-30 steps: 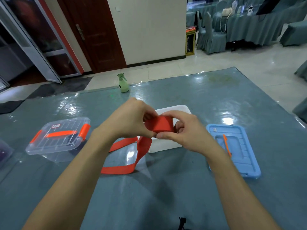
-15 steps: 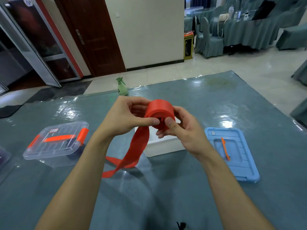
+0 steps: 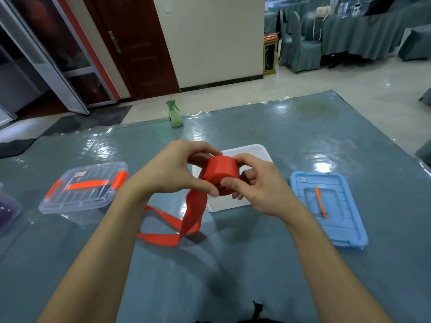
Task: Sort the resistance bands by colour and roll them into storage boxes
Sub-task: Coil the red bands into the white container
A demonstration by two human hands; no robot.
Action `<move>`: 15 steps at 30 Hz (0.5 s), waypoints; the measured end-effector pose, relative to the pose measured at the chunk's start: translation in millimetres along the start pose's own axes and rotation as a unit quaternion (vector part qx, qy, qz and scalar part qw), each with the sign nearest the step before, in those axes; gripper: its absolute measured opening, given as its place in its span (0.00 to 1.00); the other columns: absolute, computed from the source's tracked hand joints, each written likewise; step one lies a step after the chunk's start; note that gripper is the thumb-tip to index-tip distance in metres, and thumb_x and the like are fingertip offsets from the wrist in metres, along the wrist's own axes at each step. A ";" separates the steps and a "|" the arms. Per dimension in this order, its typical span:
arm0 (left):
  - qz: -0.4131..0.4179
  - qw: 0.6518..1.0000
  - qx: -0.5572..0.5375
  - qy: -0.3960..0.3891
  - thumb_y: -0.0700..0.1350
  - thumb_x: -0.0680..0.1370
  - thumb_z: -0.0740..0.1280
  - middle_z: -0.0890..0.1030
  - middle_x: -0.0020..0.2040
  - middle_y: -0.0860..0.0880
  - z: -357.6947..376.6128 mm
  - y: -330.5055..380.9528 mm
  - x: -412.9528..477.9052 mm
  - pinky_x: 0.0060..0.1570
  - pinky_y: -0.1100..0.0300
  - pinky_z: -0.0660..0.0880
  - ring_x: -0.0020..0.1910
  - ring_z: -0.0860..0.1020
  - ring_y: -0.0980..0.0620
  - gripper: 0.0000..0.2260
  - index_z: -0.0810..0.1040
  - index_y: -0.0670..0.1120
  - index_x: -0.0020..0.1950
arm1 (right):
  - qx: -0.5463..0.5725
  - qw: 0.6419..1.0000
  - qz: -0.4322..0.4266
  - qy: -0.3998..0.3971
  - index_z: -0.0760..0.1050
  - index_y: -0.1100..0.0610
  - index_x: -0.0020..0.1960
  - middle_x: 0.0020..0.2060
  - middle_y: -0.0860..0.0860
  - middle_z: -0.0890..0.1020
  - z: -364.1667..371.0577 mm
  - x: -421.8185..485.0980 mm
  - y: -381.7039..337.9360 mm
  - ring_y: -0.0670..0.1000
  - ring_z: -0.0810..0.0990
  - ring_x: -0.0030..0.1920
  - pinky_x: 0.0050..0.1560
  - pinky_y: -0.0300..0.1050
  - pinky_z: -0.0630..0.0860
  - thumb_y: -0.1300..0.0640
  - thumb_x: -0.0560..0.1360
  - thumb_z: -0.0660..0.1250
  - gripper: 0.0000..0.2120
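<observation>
Both hands grip one red resistance band (image 3: 221, 169), mostly wound into a thick roll above the white box (image 3: 247, 148). The left hand (image 3: 172, 170) pinches its left side and the right hand (image 3: 260, 186) curls round the right. The loose tail hangs to the table (image 3: 233, 276). What seems to be a blue lid (image 3: 339, 226) lies to the right.

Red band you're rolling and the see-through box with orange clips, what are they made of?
The red band looks like thin, matte rubber or latex, maybe fabric: its loose tail droops and folds softly. The clear box with orange clips looks like hard, glossy plastic: you see through it and light glints off it.
</observation>
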State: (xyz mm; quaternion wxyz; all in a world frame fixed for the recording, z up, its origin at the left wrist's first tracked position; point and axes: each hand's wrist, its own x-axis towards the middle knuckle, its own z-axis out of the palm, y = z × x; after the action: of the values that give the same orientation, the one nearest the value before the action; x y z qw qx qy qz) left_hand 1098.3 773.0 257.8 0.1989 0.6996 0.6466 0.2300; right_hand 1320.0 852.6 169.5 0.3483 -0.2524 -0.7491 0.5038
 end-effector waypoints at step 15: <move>-0.033 0.999 -0.028 -0.026 0.46 0.64 0.90 0.89 0.56 0.55 41.0 -28.4 -7.8 0.66 0.64 0.78 0.60 0.85 0.60 0.31 0.85 0.51 0.65 | -0.020 0.999 0.041 -0.015 0.80 0.42 0.57 0.44 0.45 0.87 6.0 -11.7 27.3 0.52 0.89 0.38 0.48 0.58 0.86 0.46 0.70 0.84 0.20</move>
State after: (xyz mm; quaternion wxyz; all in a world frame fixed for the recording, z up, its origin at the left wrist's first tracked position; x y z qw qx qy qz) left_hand 1098.6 768.4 207.5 0.2420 0.6778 0.6575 0.2231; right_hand 1323.5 850.6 139.5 0.3112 -0.2819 -0.7531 0.5065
